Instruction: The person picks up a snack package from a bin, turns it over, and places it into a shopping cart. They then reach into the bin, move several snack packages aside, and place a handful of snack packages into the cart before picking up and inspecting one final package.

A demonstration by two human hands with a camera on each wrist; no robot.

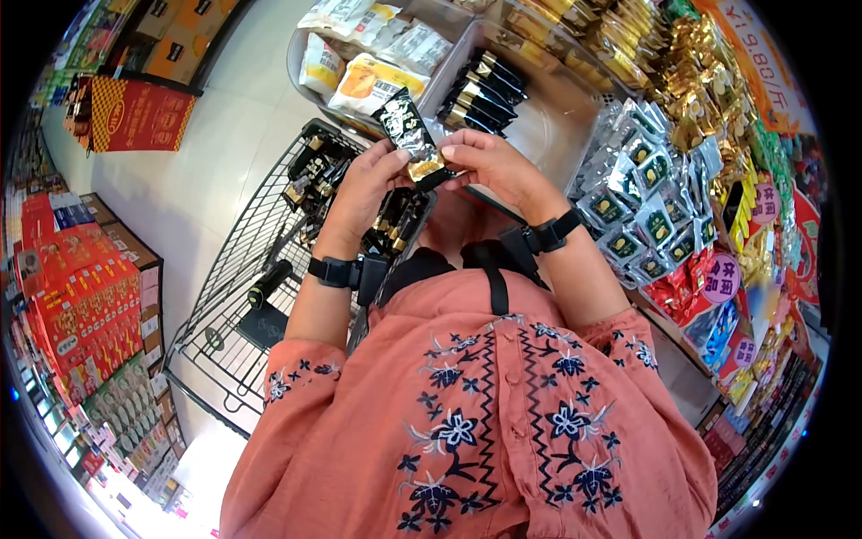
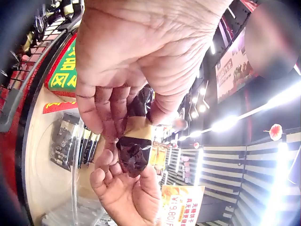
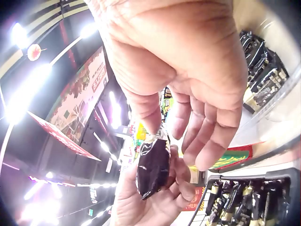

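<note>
A black and gold wrapped packet [image 1: 409,135] is held up between both hands, over the edge of the cart. The left hand [image 1: 370,184] pinches its lower left side with the thumb on top. On the other side the right hand [image 1: 496,168] has its thumb and fingers at the packet's lower end. In the left wrist view the dark packet [image 2: 136,141] with a gold band lies between the left hand [image 2: 146,61] and the right hand [image 2: 127,195]. In the right wrist view the right thumb and index finger meet at the wrapper's [image 3: 153,167] crinkled end.
The wire shopping cart [image 1: 235,235] holds many similar packets, a dark bottle [image 1: 269,284] and a dark flat item. Clear bins ahead hold white and yellow bags [image 1: 370,83] and black packets [image 1: 485,94]. Silver packs [image 1: 646,202] are heaped at the right. Red boxes [image 1: 85,296] stand at the left.
</note>
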